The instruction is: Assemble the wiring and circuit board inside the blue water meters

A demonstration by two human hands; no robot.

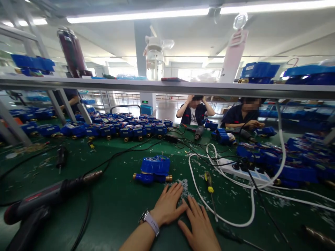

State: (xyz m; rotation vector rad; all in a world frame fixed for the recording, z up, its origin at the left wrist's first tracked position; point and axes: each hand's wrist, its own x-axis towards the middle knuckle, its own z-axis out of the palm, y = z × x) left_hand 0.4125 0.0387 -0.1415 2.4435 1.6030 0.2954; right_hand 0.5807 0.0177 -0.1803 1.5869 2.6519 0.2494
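My left hand [169,205] lies flat on the green bench top, fingers stretched out, with a watch [149,220] on its wrist. Beside it, my right hand [197,223] rests palm down with its fingers apart, and its fingertips come close to the left thumb. Neither hand holds anything. Small pale plastic scraps [185,188] lie at my fingertips. Just beyond the left hand stands a blue water meter [155,167] with brass threaded ends. To the right of my hands lies a screwdriver [209,184] with a yellow and black handle.
A heat gun [52,195] lies at left, near a black-handled screwdriver [61,157]. White cable [252,205] loops around a power strip [243,170] on the right. Rows of blue meters [107,130] line the back. A shelf [167,87] crosses above; two people sit opposite.
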